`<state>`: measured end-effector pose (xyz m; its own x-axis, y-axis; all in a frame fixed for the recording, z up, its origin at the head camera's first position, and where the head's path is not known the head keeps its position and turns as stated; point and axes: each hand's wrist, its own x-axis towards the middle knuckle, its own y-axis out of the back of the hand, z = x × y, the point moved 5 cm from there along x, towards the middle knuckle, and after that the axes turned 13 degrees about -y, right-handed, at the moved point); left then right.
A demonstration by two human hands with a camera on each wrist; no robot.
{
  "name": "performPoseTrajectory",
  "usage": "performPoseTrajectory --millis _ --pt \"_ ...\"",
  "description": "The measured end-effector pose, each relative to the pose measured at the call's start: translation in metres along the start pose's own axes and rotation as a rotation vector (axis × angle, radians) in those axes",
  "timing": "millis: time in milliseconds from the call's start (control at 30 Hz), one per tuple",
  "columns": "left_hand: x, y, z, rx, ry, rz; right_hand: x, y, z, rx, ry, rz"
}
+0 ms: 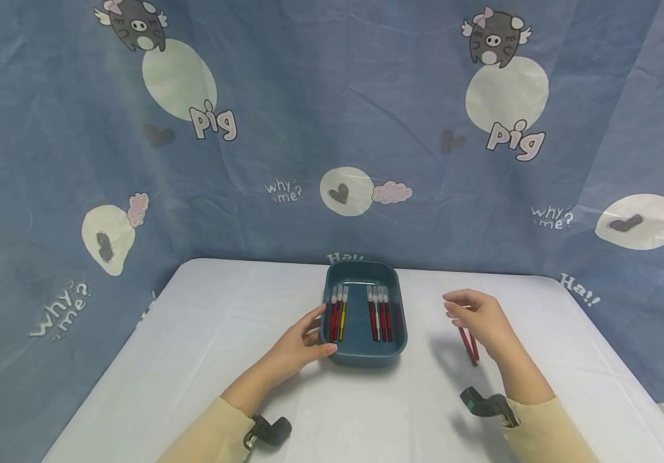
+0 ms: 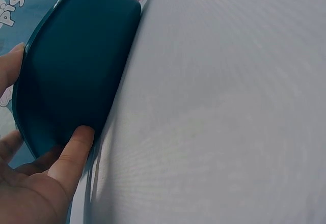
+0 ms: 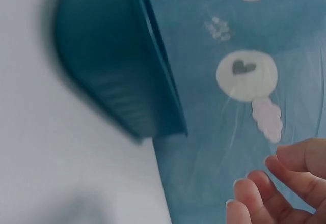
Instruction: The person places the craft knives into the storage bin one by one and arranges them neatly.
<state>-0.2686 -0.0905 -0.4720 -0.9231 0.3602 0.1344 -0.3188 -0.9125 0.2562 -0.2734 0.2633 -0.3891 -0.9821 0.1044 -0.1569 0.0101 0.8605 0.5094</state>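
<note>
My left hand (image 1: 303, 341) grips the near left side of a blue plastic tray (image 1: 366, 361). In the left wrist view the thumb lies on the tray's outer wall (image 2: 81, 66) and fingers reach its rim. Inside, on the left, are red pens (image 1: 334, 321) and a yellow pen (image 1: 342, 319), all with pale caps. Several more pens (image 1: 385, 321), red and one silvery, lie side by side on the right. My right hand (image 1: 479, 321) hovers right of the tray, fingers loosely bent with nothing between them. Red pens (image 1: 468, 350) on the table are partly hidden behind it.
A white cloth (image 1: 239, 302) covers the table. Behind it hangs a blue curtain (image 1: 285, 83) printed with pigs and words. Dark wrist mounts (image 1: 488, 405) sit at both cuffs of the cream sleeves (image 1: 546, 431).
</note>
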Motion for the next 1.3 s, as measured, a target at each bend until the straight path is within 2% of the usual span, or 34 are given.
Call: performPoseTrajectory --millis 367,633,767,1000,1300 --pt "0.000 0.001 0.002 0.008 0.000 -0.003 0.009 0.019 0.036 -0.047 -0.047 -0.010" --pt "-0.001 0.001 0.003 0.008 -0.002 0.011 0.020 0.024 0.060 -0.150 -0.103 -0.008" --pt "-0.002 0.001 0.004 -0.001 -0.008 0.007 0.024 0.025 0.070 -0.154 -0.140 -0.019" --pt "-0.001 0.000 0.008 -0.009 -0.015 0.005 0.032 0.026 0.084 -0.127 -0.195 -0.032" --pt "-0.002 0.001 0.006 0.006 0.007 0.011 0.041 0.022 0.091 -0.169 -0.223 -0.058"
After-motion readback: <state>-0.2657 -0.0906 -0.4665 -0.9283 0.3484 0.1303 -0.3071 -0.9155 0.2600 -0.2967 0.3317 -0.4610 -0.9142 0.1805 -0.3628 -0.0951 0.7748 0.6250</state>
